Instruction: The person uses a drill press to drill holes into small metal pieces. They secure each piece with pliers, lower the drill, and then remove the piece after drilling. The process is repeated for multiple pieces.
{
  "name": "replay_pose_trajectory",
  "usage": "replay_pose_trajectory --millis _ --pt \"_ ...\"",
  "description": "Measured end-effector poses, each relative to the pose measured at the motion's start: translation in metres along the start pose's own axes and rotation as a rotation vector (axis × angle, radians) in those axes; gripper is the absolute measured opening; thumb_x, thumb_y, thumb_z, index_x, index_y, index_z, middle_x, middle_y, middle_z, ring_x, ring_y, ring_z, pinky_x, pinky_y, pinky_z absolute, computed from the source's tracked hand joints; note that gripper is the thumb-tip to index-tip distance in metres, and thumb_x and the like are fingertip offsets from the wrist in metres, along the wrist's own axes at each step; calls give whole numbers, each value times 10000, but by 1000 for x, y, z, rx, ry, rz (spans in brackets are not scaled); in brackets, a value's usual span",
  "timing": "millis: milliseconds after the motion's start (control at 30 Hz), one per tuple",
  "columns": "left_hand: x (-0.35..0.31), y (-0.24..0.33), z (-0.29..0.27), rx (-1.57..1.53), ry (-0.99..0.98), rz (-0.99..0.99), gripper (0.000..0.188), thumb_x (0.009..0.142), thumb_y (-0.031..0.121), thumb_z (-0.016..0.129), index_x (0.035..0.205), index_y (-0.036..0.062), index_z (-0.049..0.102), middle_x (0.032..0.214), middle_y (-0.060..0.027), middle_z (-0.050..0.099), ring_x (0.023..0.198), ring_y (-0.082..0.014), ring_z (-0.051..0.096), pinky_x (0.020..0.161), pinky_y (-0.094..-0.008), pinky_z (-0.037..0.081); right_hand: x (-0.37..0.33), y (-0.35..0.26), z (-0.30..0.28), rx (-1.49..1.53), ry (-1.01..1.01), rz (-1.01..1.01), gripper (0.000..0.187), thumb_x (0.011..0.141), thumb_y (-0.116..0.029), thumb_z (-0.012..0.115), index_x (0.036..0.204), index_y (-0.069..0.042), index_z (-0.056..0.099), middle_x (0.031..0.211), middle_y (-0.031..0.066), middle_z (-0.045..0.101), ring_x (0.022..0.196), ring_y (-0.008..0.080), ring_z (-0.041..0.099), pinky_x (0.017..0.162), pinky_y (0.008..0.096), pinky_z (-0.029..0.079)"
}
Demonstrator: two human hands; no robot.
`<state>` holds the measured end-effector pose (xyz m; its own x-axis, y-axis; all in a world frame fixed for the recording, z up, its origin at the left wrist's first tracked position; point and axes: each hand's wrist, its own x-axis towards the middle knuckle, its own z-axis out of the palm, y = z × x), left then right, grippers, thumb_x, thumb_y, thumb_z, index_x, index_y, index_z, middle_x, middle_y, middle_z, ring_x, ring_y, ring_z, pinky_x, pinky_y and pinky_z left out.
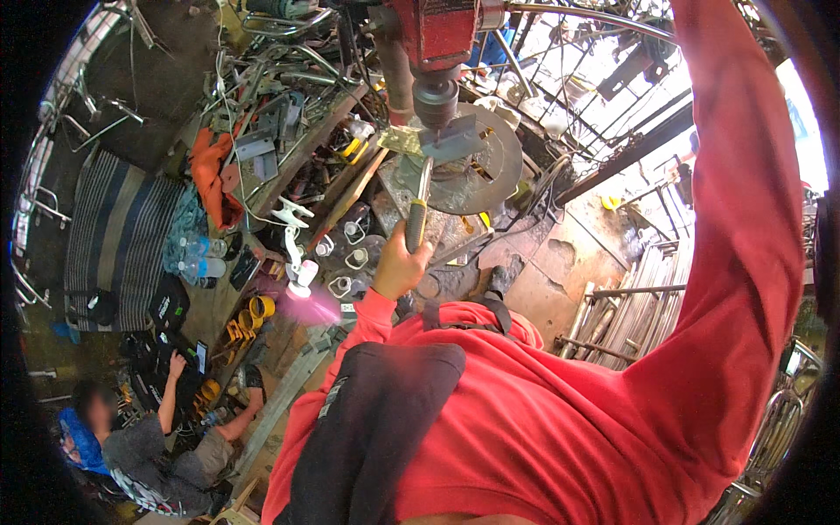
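Note:
My left hand (403,268) is closed around a hand tool (417,223) with a dark, yellow-edged grip and a bright metal shank; its kind is not certain, perhaps pliers. The tool's far end meets a flat grey metal piece (455,143) below the chuck (436,98) of a red drill press (435,33). Beneath the piece lies the round, slotted drill table (499,179). Whether the bit touches the metal is hard to make out. My right arm (744,201), in a red sleeve, reaches up past the top edge, so its hand is out of view.
Left of the drill, a bench holds heaped metal parts (280,114), an orange cloth (214,179) and a small white fan (302,276) with blurred pink blades. Plastic jugs (359,258) stand beside it. A person (166,446) sits lower left. Metal tubes (639,293) lie stacked at right.

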<state>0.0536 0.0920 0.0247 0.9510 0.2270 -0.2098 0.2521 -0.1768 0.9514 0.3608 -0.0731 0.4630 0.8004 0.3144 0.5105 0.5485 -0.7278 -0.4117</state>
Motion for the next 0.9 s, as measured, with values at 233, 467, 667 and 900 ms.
replay_pose_trajectory --millis 233,467,667,900 --pt "0 18 -8 317 123 202 363 866 222 638 1140 24 504 791 -156 627 680 -313 645 616 -413 500 -17 26 97 647 -32 -32 439 873 -397 574 1015 6 676 801 128 685 685 244 646 620 377 530" --pt "3 28 -9 379 125 90 389 845 242 660 1129 18 514 883 -259 641 857 -455 620 729 -490 487 -34 32 117 878 -37 -15 427 878 -399 563 1001 -3 664 788 120 666 670 236 628 606 371 514" --pt "4 27 -9 381 101 61 375 812 187 674 1102 2 523 883 -260 640 847 -456 621 727 -490 487 -41 29 124 963 -45 -7 417 882 -400 555 990 -10 653 776 113 651 658 230 612 594 366 500" --pt "4 29 -11 376 86 91 340 821 143 637 1095 6 489 873 -296 624 851 -494 595 726 -539 470 -41 28 128 1007 -43 2 406 887 -402 545 977 -19 641 763 105 633 644 222 594 580 360 483"
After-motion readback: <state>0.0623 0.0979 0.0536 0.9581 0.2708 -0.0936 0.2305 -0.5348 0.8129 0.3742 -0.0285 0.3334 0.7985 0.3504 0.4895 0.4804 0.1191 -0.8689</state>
